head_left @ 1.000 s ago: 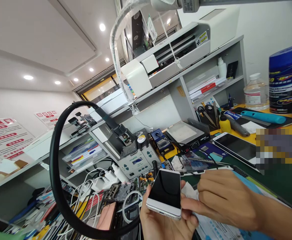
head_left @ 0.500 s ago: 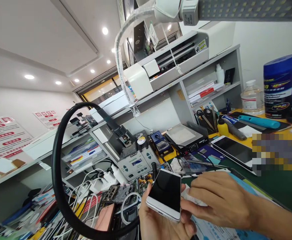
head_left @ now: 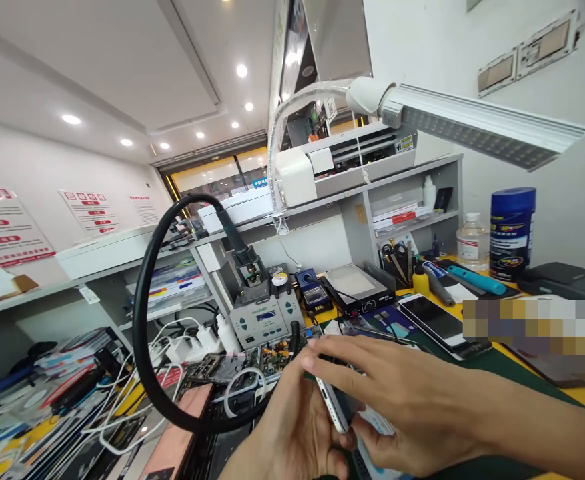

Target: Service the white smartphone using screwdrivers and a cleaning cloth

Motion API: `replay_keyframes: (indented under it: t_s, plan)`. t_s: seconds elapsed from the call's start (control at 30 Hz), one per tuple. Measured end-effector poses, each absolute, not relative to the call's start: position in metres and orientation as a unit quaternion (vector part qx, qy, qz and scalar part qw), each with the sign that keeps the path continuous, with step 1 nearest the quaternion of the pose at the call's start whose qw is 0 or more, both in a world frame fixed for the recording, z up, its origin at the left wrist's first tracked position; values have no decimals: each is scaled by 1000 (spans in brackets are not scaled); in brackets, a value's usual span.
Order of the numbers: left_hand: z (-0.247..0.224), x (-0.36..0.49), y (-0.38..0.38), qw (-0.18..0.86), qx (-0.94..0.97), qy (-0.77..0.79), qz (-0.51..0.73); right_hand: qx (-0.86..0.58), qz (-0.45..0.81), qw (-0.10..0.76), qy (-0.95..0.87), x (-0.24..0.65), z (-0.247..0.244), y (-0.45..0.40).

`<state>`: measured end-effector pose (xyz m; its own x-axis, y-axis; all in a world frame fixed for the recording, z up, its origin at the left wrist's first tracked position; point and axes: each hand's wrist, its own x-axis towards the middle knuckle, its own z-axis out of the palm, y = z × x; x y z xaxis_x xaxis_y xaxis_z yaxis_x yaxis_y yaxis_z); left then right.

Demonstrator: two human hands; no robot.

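A narrow green strip of the table (head_left: pixel 497 367) lies open between the right forearm (head_left: pixel 527 413) and the white-framed phone (head_left: pixel 435 320). Toward the left edge, a black hose (head_left: pixel 142 320) loops up as a barrier — white cables (head_left: pixel 227 393) tangle around it. The grey station (head_left: pixel 267 319) blocks the back edge; a blue canister (head_left: pixel 512 233) stands by the back right corner.
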<state>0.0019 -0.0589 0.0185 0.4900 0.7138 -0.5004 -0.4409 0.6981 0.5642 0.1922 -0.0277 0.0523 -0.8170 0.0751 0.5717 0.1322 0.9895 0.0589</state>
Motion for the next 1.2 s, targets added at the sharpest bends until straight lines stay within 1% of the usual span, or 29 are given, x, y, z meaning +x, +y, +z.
replay_keyframes:
  t_s: [0.1,0.23,0.5,0.6,0.73,0.83,0.93,1.0,1.07,1.2]
  plan:
    - [25,6,-64,826,201,415,326,-55,-6,269,-962,193,53,-32]
    - [33,10,-67,806,217,459,304,-51,29,264,-963,201,49,-33]
    - [52,19,-60,782,276,500,249,-48,114,307,-944,212,43,-19]
    - [57,23,-53,771,289,520,226,-44,174,328,-927,214,40,-13]
    - [59,27,-45,770,310,515,213,-74,252,338,-904,215,38,-6]
    - [54,26,-45,726,333,531,283,-106,293,331,-891,217,40,3]
    - [45,24,-50,630,372,541,414,-149,343,322,-870,220,43,17]
    - [38,23,-52,575,405,526,477,-176,373,316,-854,221,45,25]
    - [31,23,-51,546,440,504,504,-195,398,310,-841,221,46,33]
    - [18,24,-36,525,528,438,504,-229,422,316,-818,214,44,47]
